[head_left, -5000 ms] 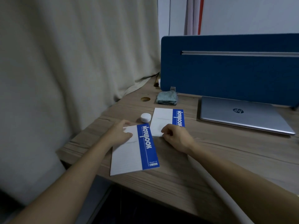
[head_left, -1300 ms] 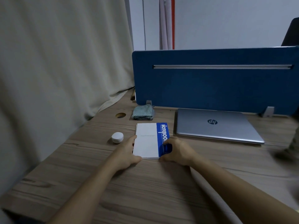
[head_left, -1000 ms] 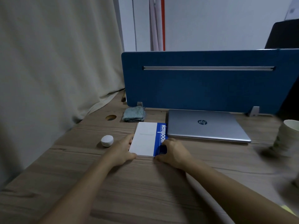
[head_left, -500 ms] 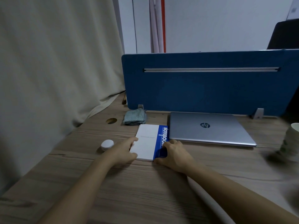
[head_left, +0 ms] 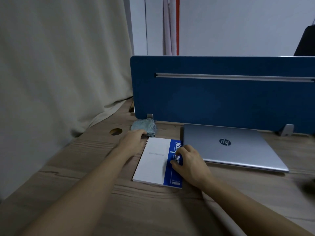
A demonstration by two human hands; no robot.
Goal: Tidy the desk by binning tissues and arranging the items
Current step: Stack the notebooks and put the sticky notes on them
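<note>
A stack of white notebooks with a blue band (head_left: 153, 160) lies flat on the wooden desk (head_left: 153, 210), its right edge beside a shut silver laptop (head_left: 230, 147). My right hand (head_left: 189, 162) rests on the blue band with bent fingertips pressing on the cover, not gripping it. My left hand (head_left: 134, 142) lies palm down just past the stack's far left corner. Its fingertips touch a crumpled grey-blue cloth (head_left: 144, 127). Whether anything is under that palm is hidden. The small white round item is out of sight.
A blue divider panel (head_left: 221, 99) stands along the desk's back edge behind the laptop. A beige curtain (head_left: 59, 65) hangs at the left, with a round cable hole (head_left: 116, 131) near it. A pale rod (head_left: 214, 206) lies under my right forearm.
My left hand has left the stack's left edge and reached forward to the cloth. My right hand slid up onto the blue band. The white round item is now out of sight.
</note>
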